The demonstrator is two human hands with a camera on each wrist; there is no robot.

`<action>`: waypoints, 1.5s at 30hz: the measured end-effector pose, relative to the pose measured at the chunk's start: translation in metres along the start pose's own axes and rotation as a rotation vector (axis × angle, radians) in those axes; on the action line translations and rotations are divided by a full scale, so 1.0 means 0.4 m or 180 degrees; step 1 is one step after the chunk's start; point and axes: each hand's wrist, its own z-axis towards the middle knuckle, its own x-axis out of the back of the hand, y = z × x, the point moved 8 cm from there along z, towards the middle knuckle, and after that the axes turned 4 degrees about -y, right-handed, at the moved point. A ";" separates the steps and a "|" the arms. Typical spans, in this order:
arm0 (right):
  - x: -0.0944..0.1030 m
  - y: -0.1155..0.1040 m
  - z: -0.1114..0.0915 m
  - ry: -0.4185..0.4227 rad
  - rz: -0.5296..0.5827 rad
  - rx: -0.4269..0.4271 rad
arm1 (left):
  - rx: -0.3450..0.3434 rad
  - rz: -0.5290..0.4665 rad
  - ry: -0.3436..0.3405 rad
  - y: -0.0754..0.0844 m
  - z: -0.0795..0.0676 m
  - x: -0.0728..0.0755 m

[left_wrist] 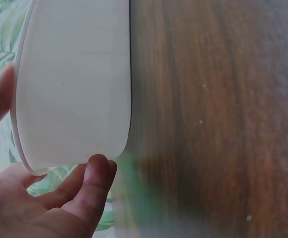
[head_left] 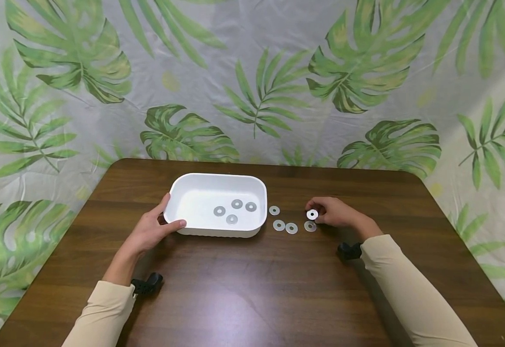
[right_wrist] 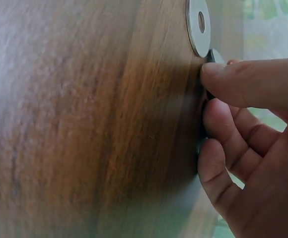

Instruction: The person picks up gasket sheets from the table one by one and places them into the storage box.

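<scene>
A white plastic tub (head_left: pixel 200 232) stands on the table, several flat metal washers (head_left: pixel 232 220) lying on its floor toward the right. My left hand (head_left: pixel 150 226) grips the tub's left end, thumb over the front rim and fingers round the far side; the left wrist view shows fingertips (left_wrist: pixel 98 171) against the tub's wall (left_wrist: pixel 74 89). To the right, my right hand (head_left: pixel 337 212) pinches one washer (head_left: pixel 312 215) between thumb and fingers, low over the table. Just in front of it another washer (head_left: pixel 310 226) lies flat. In the right wrist view the thumb partly hides the pinched washer.
More loose washers (head_left: pixel 279 225) lie on the brown wooden table (head_left: pixel 252 279) between the tub and my right hand. A leaf-patterned cloth (head_left: pixel 270 96) hangs behind the table's far edge. Each wrist wears a black strap device (head_left: pixel 147 284).
</scene>
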 end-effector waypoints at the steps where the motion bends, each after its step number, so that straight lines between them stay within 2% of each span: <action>1: 0.001 -0.003 0.000 0.0019 -0.0020 0.0020 | -0.0003 -0.0001 0.0001 0.000 0.000 0.000; 6: 0.001 -0.010 -0.001 0.0068 -0.0135 0.0088 | -0.0010 -0.0012 0.0016 -0.001 -0.002 0.000; 10: 0.001 -0.007 -0.001 0.0065 -0.0148 0.0030 | -0.0018 -0.0007 0.0023 -0.001 -0.002 -0.001; 23: 0.003 0.010 0.001 0.0059 0.0068 -0.0133 | -0.0012 -0.0051 0.0006 -0.001 -0.004 -0.002; 30: 0.017 0.005 0.003 0.0145 0.0158 -0.0174 | -0.0024 -0.0105 0.0004 -0.001 0.000 -0.003; 35: 0.029 -0.015 0.009 0.0324 0.0242 -0.0123 | -0.0028 -0.0126 -0.0005 0.003 -0.001 -0.004; 45: 0.047 -0.105 0.033 0.0491 0.0445 0.0202 | -0.0040 -0.0091 0.0000 0.002 -0.001 0.000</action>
